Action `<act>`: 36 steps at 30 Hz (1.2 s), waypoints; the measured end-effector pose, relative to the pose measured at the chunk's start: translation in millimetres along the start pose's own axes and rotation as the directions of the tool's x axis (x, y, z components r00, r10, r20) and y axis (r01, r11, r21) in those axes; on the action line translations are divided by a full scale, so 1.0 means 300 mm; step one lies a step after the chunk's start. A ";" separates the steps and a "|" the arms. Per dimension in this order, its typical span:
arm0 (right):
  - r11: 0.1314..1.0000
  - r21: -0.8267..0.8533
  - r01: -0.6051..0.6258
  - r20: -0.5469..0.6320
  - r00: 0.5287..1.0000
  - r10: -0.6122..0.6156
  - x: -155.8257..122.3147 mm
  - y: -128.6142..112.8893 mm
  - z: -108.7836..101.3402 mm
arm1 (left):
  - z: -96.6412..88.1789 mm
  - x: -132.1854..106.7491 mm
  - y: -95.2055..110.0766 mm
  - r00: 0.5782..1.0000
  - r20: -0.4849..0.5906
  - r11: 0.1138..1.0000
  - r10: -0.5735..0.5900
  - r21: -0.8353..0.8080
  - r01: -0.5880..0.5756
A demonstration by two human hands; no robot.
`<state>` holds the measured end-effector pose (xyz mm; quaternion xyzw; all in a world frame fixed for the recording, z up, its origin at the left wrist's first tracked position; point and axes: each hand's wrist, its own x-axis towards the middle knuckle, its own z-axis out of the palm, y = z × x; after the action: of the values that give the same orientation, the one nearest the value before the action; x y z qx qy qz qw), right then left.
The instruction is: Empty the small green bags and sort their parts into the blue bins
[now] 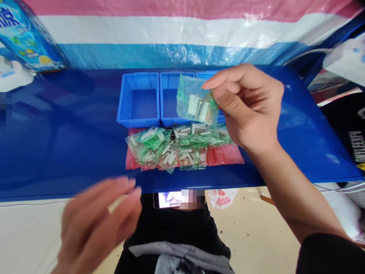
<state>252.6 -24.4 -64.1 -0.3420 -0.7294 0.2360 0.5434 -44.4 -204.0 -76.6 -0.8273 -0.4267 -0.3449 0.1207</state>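
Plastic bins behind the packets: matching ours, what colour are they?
The plastic bins are bright blue, best seen in the head view.

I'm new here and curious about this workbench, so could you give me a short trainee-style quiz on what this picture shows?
1. Which hand holds up the green-tinted plastic bag?
2. How many blue plastic bins stand in the row on the blue table?
3. True or false: the pile of small bags lies in front of the bins, on red plastic sheet.

Key: 1. Right hand. 2. Three. 3. True.
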 end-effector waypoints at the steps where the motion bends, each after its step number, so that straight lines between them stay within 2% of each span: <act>1: 0.999 0.041 -0.033 0.029 0.999 0.032 -0.003 -0.004 0.001 | 0.031 0.101 -0.038 0.998 -0.054 1.000 0.010 0.014 -0.009; 2: 0.994 0.091 -0.066 0.056 0.997 0.062 -0.006 -0.009 0.001 | 0.071 0.200 -0.076 0.996 -0.086 0.999 0.025 -0.019 -0.027; 4: 0.974 0.202 -0.107 0.100 0.991 0.088 -0.005 -0.016 0.002 | 0.160 0.372 -0.138 0.994 -0.035 0.989 0.107 -0.100 -0.110; 5: 0.960 0.248 -0.126 0.120 0.988 0.099 -0.002 -0.017 0.001 | 0.200 0.438 -0.161 0.971 -0.045 0.963 0.234 -0.126 -0.238; 6: 0.948 0.287 -0.141 0.138 0.985 0.105 0.003 -0.015 0.000 | 0.233 0.488 -0.177 0.933 -0.138 0.922 0.332 -0.160 -0.352; 7: 0.936 0.321 -0.146 0.155 0.983 0.101 0.008 -0.013 -0.001 | 0.258 0.522 -0.187 0.934 -0.126 0.915 0.334 -0.194 -0.353; 8: 0.927 0.350 -0.138 0.166 0.983 0.083 0.013 -0.011 -0.003 | 0.275 0.542 -0.191 0.940 -0.133 0.918 0.314 -0.211 -0.336; 11: 0.928 0.371 -0.036 0.137 0.990 -0.017 0.023 -0.014 -0.010 | 0.291 0.545 -0.175 0.981 -0.171 0.959 0.090 -0.250 -0.131; 12: 0.944 0.329 0.033 0.112 0.991 -0.074 0.023 -0.020 -0.011 | 0.288 0.538 -0.164 0.984 -0.174 0.962 0.030 -0.263 -0.075; 14: 0.971 0.172 0.165 0.087 0.979 -0.182 0.021 -0.034 -0.013 | 0.270 0.518 -0.134 0.989 -0.147 0.959 -0.018 -0.281 -0.025; 16: 0.969 0.025 0.244 0.100 0.964 -0.246 0.018 -0.045 -0.012 | 0.232 0.479 -0.094 0.993 -0.119 0.960 -0.016 -0.278 -0.018; 18: 0.966 -0.022 0.258 0.091 0.963 -0.255 0.016 -0.048 -0.009 | 0.175 0.397 -0.041 0.991 -0.132 0.963 -0.009 -0.267 -0.027; 19: 0.965 -0.014 0.260 0.063 0.964 -0.259 0.017 -0.046 -0.008 | 0.146 0.333 -0.009 0.995 -0.091 0.965 0.033 -0.257 -0.055; 20: 0.966 -0.005 0.260 0.033 0.965 -0.259 0.019 -0.044 -0.007 | 0.120 0.254 0.025 0.988 -0.025 0.948 0.151 -0.279 -0.152; 22: 0.970 0.005 0.245 -0.022 0.969 -0.245 0.024 -0.038 -0.005 | 0.090 0.064 0.100 0.953 0.155 0.917 0.262 -0.348 -0.195; 23: 0.971 0.006 0.238 -0.047 0.970 -0.237 0.026 -0.035 -0.004 | 0.090 -0.036 0.136 0.977 0.145 0.918 0.158 -0.385 -0.092; 24: 0.974 0.005 0.227 -0.063 0.972 -0.226 0.028 -0.033 -0.004 | 0.100 -0.131 0.170 0.984 0.149 0.920 0.099 -0.392 -0.033; 25: 0.976 0.002 0.219 -0.072 0.973 -0.218 0.028 -0.032 -0.003 | 0.117 -0.216 0.199 0.988 0.151 0.926 -0.031 -0.368 0.085; 26: 0.976 -0.002 0.216 -0.073 0.974 -0.216 0.028 -0.031 -0.003 | 0.139 -0.287 0.223 0.966 0.173 0.914 -0.191 -0.327 0.239; 27: 0.975 -0.005 0.221 -0.067 0.973 -0.221 0.027 -0.031 -0.002 | 0.163 -0.342 0.239 0.937 0.204 0.899 -0.284 -0.284 0.334; 28: 0.974 -0.009 0.226 -0.053 0.973 -0.227 0.026 -0.030 0.000 | 0.189 -0.382 0.248 0.877 0.275 0.858 -0.394 -0.231 0.458; 29: 0.972 -0.013 0.236 -0.036 0.971 -0.236 0.025 -0.029 0.001 | 0.214 -0.409 0.250 0.797 0.365 0.801 -0.482 -0.184 0.569; 31: 0.963 -0.015 0.269 -0.020 0.963 -0.269 0.023 -0.026 0.004 | 0.259 -0.429 0.232 0.643 0.544 0.711 -0.539 -0.116 0.693; 32: 0.961 -0.019 0.275 -0.020 0.961 -0.276 0.023 -0.024 0.004 | 0.279 -0.428 0.216 0.602 0.601 0.695 -0.525 -0.106 0.711; 33: 0.962 -0.026 0.270 -0.023 0.962 -0.271 0.024 -0.022 0.004 | 0.296 -0.424 0.197 0.585 0.644 0.695 -0.494 -0.112 0.710; 36: 0.972 -0.042 0.229 -0.033 0.972 -0.231 0.030 -0.017 0.000 | 0.325 -0.406 0.144 0.591 0.714 0.724 -0.374 -0.173 0.667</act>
<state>249.7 -20.9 -54.9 -0.2698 -0.7580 0.1512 0.5743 -13.2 -257.9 -226.1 -0.7297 -0.5840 -0.1486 -0.3230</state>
